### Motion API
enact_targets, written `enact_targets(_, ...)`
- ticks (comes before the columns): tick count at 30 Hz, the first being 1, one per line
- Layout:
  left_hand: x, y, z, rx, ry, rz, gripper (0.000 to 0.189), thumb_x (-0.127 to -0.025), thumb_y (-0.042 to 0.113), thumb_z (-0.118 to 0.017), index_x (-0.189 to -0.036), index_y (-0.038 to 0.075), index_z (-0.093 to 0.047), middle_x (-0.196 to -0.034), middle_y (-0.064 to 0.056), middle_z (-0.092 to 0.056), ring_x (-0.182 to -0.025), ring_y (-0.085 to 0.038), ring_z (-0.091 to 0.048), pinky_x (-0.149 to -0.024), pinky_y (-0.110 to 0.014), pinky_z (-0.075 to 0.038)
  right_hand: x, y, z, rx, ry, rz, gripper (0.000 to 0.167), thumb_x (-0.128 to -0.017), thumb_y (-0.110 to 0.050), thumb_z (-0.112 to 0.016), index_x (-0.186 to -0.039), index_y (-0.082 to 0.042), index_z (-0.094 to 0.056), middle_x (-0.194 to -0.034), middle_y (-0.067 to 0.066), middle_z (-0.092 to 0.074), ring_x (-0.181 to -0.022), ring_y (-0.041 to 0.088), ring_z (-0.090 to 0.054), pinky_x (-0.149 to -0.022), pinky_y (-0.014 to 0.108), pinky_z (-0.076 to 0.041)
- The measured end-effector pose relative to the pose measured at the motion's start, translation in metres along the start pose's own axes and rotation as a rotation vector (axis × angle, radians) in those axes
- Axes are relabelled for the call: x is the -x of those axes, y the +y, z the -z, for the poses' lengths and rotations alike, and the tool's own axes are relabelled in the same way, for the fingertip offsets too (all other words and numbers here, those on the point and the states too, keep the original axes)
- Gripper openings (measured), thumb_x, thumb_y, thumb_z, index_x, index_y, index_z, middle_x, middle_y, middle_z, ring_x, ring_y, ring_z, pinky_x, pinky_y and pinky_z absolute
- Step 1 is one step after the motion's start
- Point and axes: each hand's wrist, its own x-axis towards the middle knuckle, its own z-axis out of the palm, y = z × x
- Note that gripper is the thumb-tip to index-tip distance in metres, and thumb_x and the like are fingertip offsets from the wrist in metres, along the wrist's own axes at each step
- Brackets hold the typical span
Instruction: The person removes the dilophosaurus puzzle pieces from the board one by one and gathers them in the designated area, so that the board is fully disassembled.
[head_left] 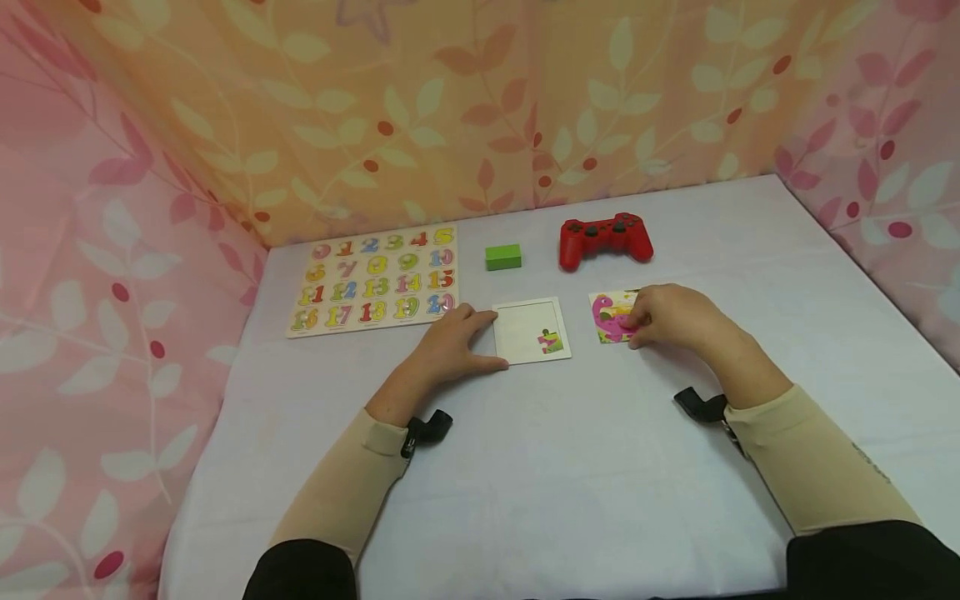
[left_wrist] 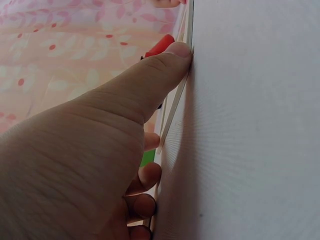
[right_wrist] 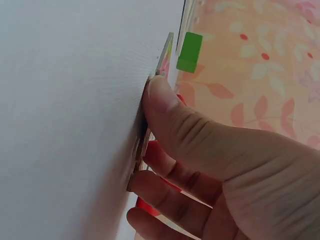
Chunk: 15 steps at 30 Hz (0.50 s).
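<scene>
In the head view, a white square puzzle tray [head_left: 517, 333] lies mid-table, with one small printed jigsaw piece [head_left: 551, 341] in its lower right corner. My left hand [head_left: 453, 343] holds the tray's left side, thumb at the near corner and index finger at the far one. To the right lies a pink dinosaur jigsaw picture [head_left: 608, 321]. At its right edge, my right hand [head_left: 671, 317] pinches a jigsaw piece; the fingers cover much of it. From the right wrist, the thumb [right_wrist: 162, 95] presses the thin edge of the pieces, fingers curled opposite.
A wooden number board [head_left: 360, 314] lies at the back left. A green block [head_left: 503, 257] and a red game controller [head_left: 606, 239] sit behind the tray and the picture. Patterned curtains [head_left: 480, 108] stand along the table's back and sides.
</scene>
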Motion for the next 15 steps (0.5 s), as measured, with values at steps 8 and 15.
enact_targets(8, -0.0009, -0.0004, -0.0012, -0.005, -0.003, -0.004, 0.094, -0.077, 0.068, -0.080, -0.153, 0.023, -0.050, -0.119, 0.000, -0.053, -0.098, -0.017, -0.047, -0.081, -0.033, -0.044, 0.0023, 0.0087, -0.0031, -0.039, 0.011, 0.126, 0.023, -0.085, -0.019, -0.085, -0.104, -0.006, -0.083, -0.091, 0.000, -0.067, -0.084, 0.020, -0.061, -0.081, 0.045, -0.048)
enact_targets(15, -0.0001, -0.0004, -0.0006, -0.003, 0.004, -0.006, 0.094, -0.077, 0.068, -0.079, -0.153, 0.022, -0.050, -0.118, 0.000, -0.052, -0.097, -0.017, -0.048, -0.081, -0.033, -0.044, 0.0009, 0.0096, -0.0010, -0.003, 0.022, 0.102, 0.018, -0.085, -0.022, -0.085, -0.100, -0.013, -0.084, -0.092, -0.002, -0.066, -0.085, 0.020, -0.060, -0.078, 0.044, -0.048)
